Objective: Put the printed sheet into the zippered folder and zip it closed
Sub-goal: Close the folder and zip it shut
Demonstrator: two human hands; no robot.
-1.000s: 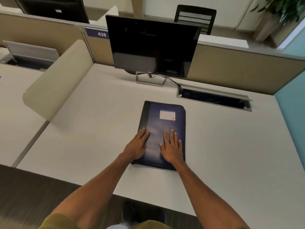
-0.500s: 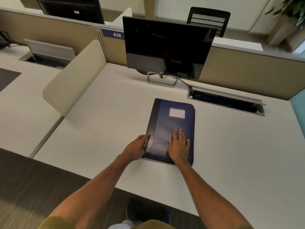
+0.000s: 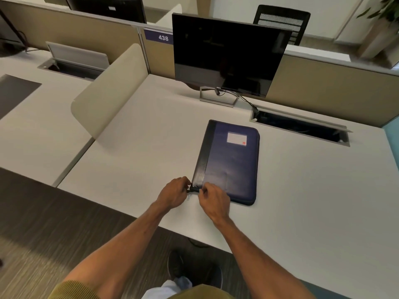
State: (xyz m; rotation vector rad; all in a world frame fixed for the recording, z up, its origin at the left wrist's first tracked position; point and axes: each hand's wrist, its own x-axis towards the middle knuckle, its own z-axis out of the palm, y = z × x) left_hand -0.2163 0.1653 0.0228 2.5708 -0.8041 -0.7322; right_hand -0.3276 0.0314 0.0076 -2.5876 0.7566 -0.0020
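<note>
A dark blue zippered folder with a black spine strip and a white label lies flat and closed on the white desk. Both hands meet at its near left corner. My left hand pinches a small dark zipper pull just off that corner. My right hand has its fingers curled on the folder's near edge right beside the pull. A sliver of something white shows under the left hand at the corner. No printed sheet can be seen.
A dark monitor on a stand is behind the folder. An open cable tray is set into the desk at the back right. A beige curved divider bounds the desk on the left. The desk's near edge runs just below my wrists.
Both hands left the folder's cover and moved to its near left corner. The left hand closed on the zipper pull; the right hand curled onto the near edge. The view shifted left.
</note>
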